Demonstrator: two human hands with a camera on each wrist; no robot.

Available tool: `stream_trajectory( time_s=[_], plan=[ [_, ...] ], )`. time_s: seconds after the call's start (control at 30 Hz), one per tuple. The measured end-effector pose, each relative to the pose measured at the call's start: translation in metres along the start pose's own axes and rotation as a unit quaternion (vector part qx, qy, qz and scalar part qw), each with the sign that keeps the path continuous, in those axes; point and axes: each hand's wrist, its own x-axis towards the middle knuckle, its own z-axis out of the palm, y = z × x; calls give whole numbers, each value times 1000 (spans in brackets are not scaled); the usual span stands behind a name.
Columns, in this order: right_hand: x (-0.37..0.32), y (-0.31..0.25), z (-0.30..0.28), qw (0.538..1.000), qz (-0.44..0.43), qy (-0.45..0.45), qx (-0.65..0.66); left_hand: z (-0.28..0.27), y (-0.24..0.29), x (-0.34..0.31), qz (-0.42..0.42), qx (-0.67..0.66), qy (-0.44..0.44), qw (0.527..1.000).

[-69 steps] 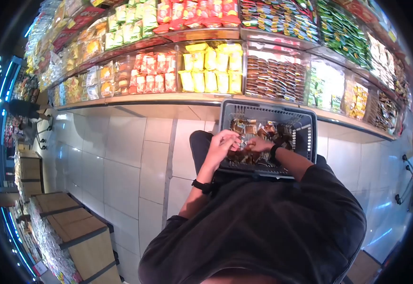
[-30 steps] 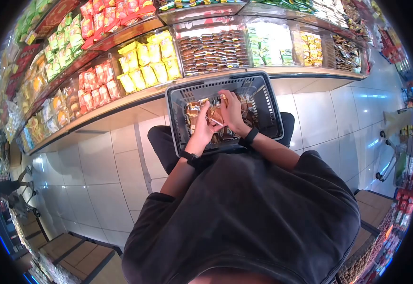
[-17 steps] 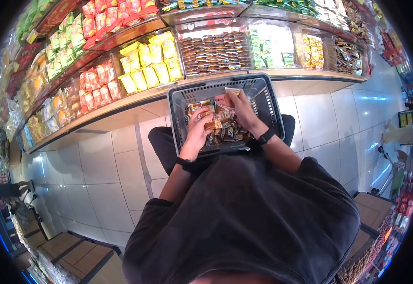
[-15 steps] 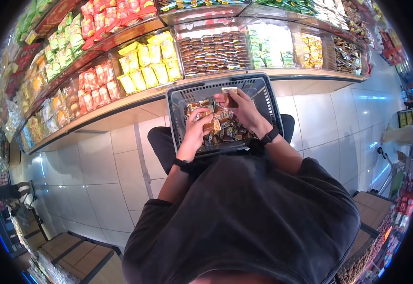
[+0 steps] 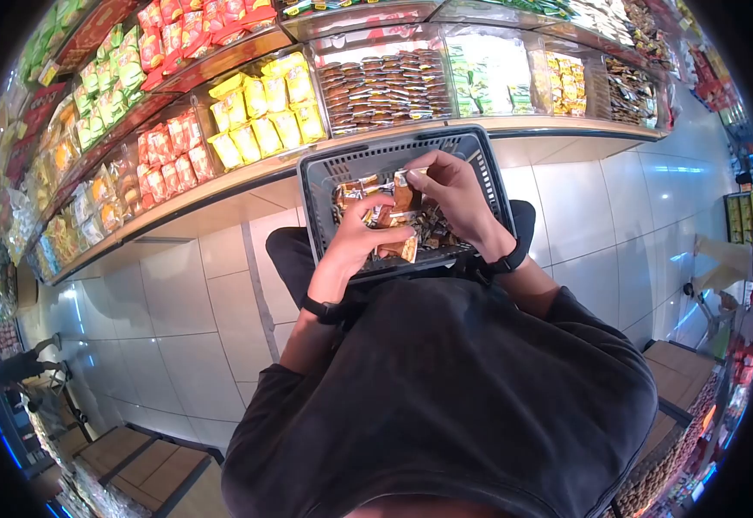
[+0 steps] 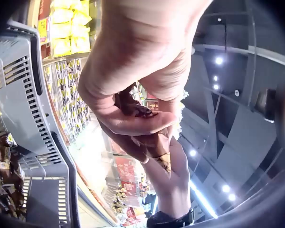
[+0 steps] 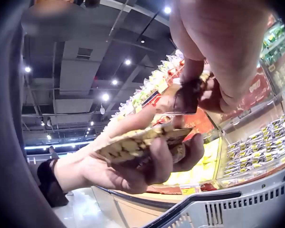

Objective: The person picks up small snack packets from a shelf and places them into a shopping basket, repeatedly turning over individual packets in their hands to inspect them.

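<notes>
A grey plastic basket [image 5: 488, 207] sits on the person's lap, with brown snack packets [image 5: 435, 231] lying loose inside. Over it, the left hand [image 5: 355, 237] grips several small brown packets [image 5: 398, 250] between thumb and fingers. In the right wrist view the edge of this held bunch [image 7: 128, 148] fans out from the left hand's fingers. The right hand [image 5: 464, 200] pinches one brown packet [image 5: 408, 195], close beside the left hand's bunch. The right wrist view shows this packet [image 7: 180, 99] just above the bunch.
Beyond the basket runs a shelf edge [image 5: 566, 131] with bins of snacks: yellow packets [image 5: 286, 95], stacked brown packets [image 5: 385, 93] and red packets [image 5: 173, 155]. Tiled floor [image 5: 169, 319] lies on both sides. Wooden crates [image 5: 139, 466] stand behind at left.
Since half a second ago, the right hand has brought its packet left and nearer to the left hand. The left hand's thumb and fingers have spread wider around its packets.
</notes>
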Motion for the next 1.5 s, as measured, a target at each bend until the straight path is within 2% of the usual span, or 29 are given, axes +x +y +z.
stream_trajectory(
  time_s=[0.07, 0.1, 0.17, 0.2, 0.23, 0.3, 0.37, 0.43, 0.5, 0.8, 0.87, 0.97, 1.03, 1.1, 1.2, 1.33, 1.4, 1.43, 1.5],
  plan=[
    [-6, -9, 7, 996, -83, -23, -28, -1, 6, -3, 0, -8, -19, 1000],
    [-5, -5, 7, 996, -83, -23, -28, 0, 9, -4, 0, -16, -38, 999],
    [-4, 3, 7, 978, -202, -49, -19, 5, 13, -10, 22, 1, -28, 999],
    [-6, 3, 8, 978, -201, -49, -20, 8, 13, -12, 45, 19, -17, 999],
    [-8, 2, 9, 985, -170, -24, -16, 9, 11, -12, 45, 18, -17, 999],
    [-9, -2, 10, 991, -136, 0, -12, 11, 9, -13, 52, -5, 56, 997],
    [-10, -11, 7, 997, -47, 48, -30, 10, 11, -15, 81, 5, 62, 995],
    [-13, -20, 9, 998, -38, 45, -37, 9, 19, -21, 87, 6, 80, 993],
    [-16, -22, 8, 998, 4, 42, 48, 9, 28, -26, 96, 13, 94, 991],
    [-34, -37, 18, 991, 23, -41, 129, 12, 62, -48, 114, -16, 106, 988],
    [-36, -37, 17, 989, -1, -106, 102, 7, 64, -48, 102, -43, 106, 988],
    [-42, -37, 25, 991, -1, -132, 30, 3, 70, -44, 100, -43, 119, 987],
    [-47, -38, 35, 988, 12, -151, 24, 2, 73, -38, 146, -23, 104, 984],
    [-50, -35, 37, 984, 42, -174, 26, 2, 84, -43, 113, -4, 91, 989],
    [-52, -31, 39, 983, 50, -175, 38, -3, 75, -32, 153, 15, 88, 984],
    [-52, -29, 40, 984, 46, -162, 56, 2, 79, -37, 151, -6, 86, 985],
    [-50, -25, 40, 991, -30, -104, 81, 5, 82, -40, 111, -17, 126, 986],
    [-49, -24, 40, 991, -31, -104, 80, 4, 80, -39, 112, -17, 125, 986],
    [-43, -23, 40, 979, -185, 23, -83, 1, 75, -35, 111, 31, 122, 986]
  ],
)
